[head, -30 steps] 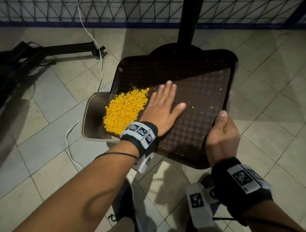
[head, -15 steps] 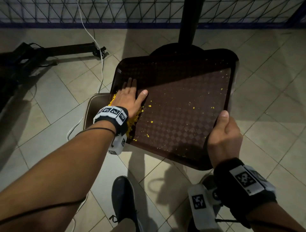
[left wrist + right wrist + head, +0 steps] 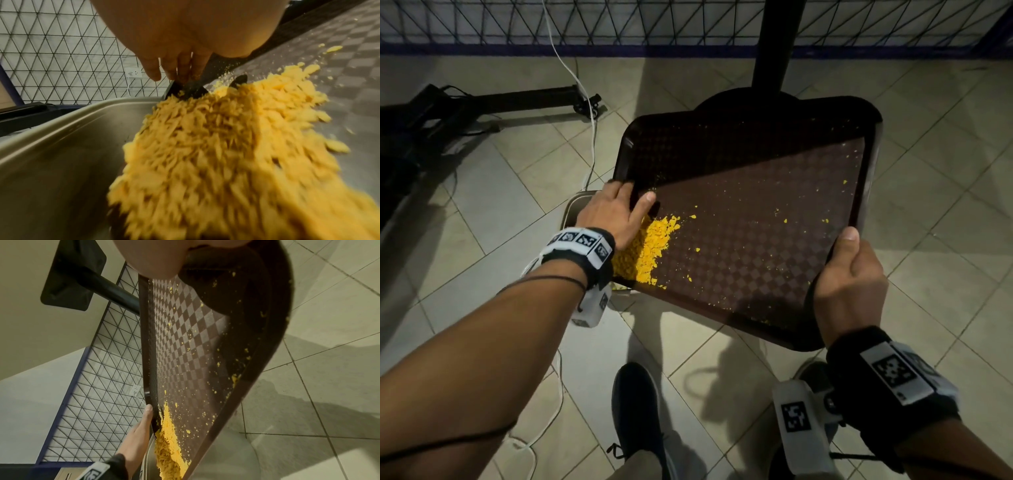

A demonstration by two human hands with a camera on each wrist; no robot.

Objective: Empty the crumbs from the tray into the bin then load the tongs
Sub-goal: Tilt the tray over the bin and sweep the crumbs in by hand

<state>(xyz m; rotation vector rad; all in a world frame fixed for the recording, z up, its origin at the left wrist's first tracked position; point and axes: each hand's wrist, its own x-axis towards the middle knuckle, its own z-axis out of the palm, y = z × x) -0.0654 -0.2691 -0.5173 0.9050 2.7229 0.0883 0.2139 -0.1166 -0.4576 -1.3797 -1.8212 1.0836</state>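
A dark brown checkered tray (image 3: 756,212) is held tilted, its left edge low over a beige bin (image 3: 571,209). Yellow crumbs (image 3: 650,250) are heaped at that low edge and spill over it into the bin (image 3: 61,146); in the left wrist view the crumbs (image 3: 216,154) are blurred with motion. My left hand (image 3: 619,205) lies at the tray's left rim, fingers straight along the outside and thumb on the inside. My right hand (image 3: 847,260) grips the tray's near right corner, thumb on top. Loose crumbs dot the tray (image 3: 185,337). No tongs are in view.
A black pole (image 3: 774,41) on a round base stands just behind the tray. A wire mesh fence (image 3: 619,20) runs along the back. On the tiled floor lie a white cable (image 3: 592,137) and a black stand (image 3: 482,106). My shoe (image 3: 637,411) is below the tray.
My left hand swept the crumb pile from the tray's middle to its left edge and now lies at the rim. The pile has shrunk as crumbs fall into the bin.
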